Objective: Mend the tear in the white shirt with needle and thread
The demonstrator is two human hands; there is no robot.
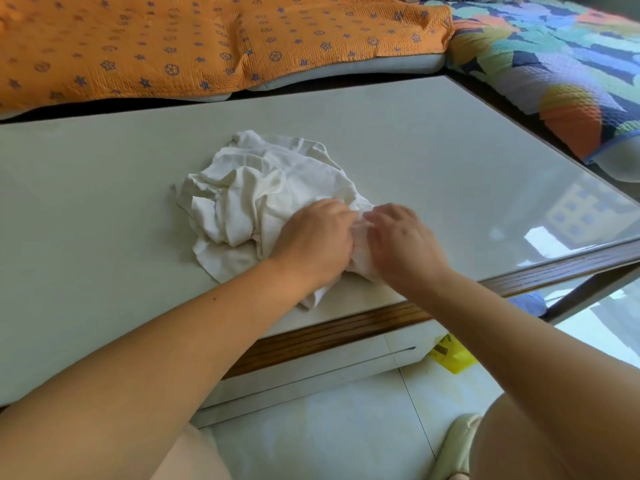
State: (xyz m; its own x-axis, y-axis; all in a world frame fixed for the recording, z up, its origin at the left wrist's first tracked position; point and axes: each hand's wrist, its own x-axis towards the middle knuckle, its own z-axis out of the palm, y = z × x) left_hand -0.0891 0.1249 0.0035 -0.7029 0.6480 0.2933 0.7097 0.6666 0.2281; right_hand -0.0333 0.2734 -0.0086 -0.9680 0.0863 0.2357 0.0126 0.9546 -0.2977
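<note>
One crumpled white cotton shirt (259, 188): soft, light, limp.
Fingers of the left hand (315, 237) curl into its five-o'clock edge; right hand (401, 237) blurred, grip unclear; pinch beside the tear.

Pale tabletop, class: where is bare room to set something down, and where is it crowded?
Free: left of the crumpled white shirt, behind it toward the orange quilted cover, and the right end. Crowded: the near edge, where left hand and right hand touch the shirt.

Pale glossy table (104, 202) with wood edge, crumpled white shirt (263, 188) on top
</note>
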